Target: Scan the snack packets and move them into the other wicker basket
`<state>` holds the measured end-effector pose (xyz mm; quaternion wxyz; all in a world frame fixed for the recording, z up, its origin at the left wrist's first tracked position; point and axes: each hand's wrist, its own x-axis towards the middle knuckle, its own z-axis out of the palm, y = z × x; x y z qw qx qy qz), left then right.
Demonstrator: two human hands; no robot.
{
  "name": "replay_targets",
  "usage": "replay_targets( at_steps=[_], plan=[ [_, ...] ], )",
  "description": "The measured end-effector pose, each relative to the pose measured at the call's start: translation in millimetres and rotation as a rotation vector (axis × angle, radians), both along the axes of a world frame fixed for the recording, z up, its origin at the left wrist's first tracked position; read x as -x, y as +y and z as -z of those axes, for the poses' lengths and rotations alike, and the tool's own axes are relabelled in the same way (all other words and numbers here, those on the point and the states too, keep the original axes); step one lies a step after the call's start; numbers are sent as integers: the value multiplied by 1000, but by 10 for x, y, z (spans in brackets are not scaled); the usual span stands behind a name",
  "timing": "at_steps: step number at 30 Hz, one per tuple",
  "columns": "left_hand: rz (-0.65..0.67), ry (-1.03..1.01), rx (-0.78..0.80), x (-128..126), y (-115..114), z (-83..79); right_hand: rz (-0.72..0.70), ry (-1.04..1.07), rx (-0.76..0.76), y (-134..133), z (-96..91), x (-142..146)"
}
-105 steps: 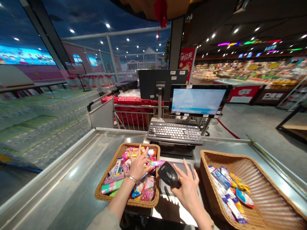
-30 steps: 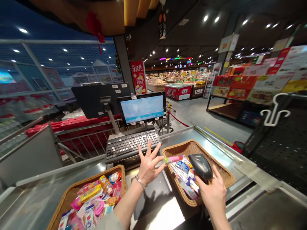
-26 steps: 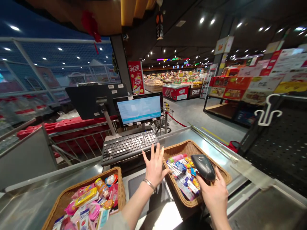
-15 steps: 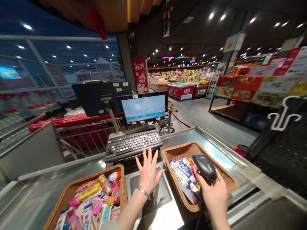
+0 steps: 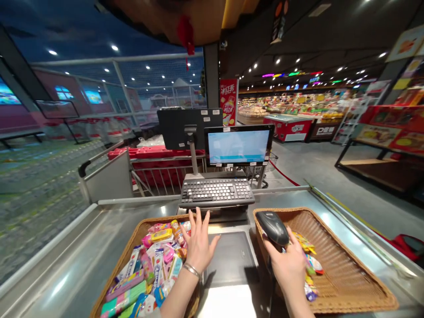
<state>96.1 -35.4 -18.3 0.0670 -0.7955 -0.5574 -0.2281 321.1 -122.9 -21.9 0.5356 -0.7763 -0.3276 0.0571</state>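
Note:
My left hand (image 5: 198, 245) is open with fingers spread, hovering over the right edge of the left wicker basket (image 5: 132, 240), which is full of colourful small packets (image 5: 155, 260). It holds nothing. My right hand (image 5: 289, 265) is closed round the handle of a black barcode scanner (image 5: 272, 226), held above the left rim of the right wicker basket (image 5: 344, 260). That basket has several packets (image 5: 309, 265) lying along its left side, partly hidden by my hand. Between the baskets lies a dark flat scanner plate (image 5: 230, 258).
A keyboard (image 5: 217, 192) stands just behind the baskets, with a lit screen (image 5: 238, 145) and a dark customer display (image 5: 188, 126) above it. The steel counter (image 5: 76, 265) has raised edges. Red shopping baskets and a metal rail are behind; shop aisles stretch to the right.
My left hand let go of a pink packet in the right basket and swung back left over the left basket. The view turned left. My right hand kept hold of the scanner.

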Motion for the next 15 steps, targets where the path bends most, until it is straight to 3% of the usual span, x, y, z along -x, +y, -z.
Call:
replay_targets(
  at_steps=[15],
  plan=[
    [-253, -22, 123, 797, -187, 196, -305, -109, 28, 218, 132, 588]
  ],
)
